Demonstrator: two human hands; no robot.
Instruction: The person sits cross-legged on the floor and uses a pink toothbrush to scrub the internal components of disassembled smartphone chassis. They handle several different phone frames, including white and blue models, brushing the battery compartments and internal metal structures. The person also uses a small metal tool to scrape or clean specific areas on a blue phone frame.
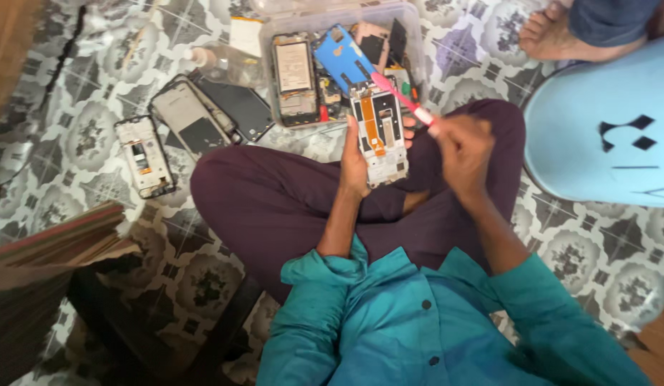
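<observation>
Phone frame (380, 129), opened and stripped, white with an orange strip down its middle and dark cut-outs, is held upright above our lap in the left hand (355, 163). The left fingers (351, 132) wrap its left long edge from behind, the thumb lying along that edge; fingertips show past the right edge. The right hand (462, 146) pinches a pink toothbrush (402, 96) by its handle, fingers closed narrow on it, with the head laid across the upper right corner of the frame.

We judge the frame light, thin and stiff, but fragile: the exposed strip and small fittings look easy to tear or bend. The safest hold seems to be on the two long edges, as now, well off the orange strip and open bays. The bare edges may be slippery. The toothbrush looks light and rigid; a hold near the handle end gives reach, one closer to the head gives control.

Just beyond the frame sits a clear plastic box (412, 28) on the patterned tile floor (596, 243), filled with phone parts, a blue back cover (343, 57) among them. Left of the box lie a dark opened phone (196, 118) and a smaller white opened phone (144, 156). A pale blue stool (596, 114) stands to the right, another person's bare foot (553, 32) behind it.
</observation>
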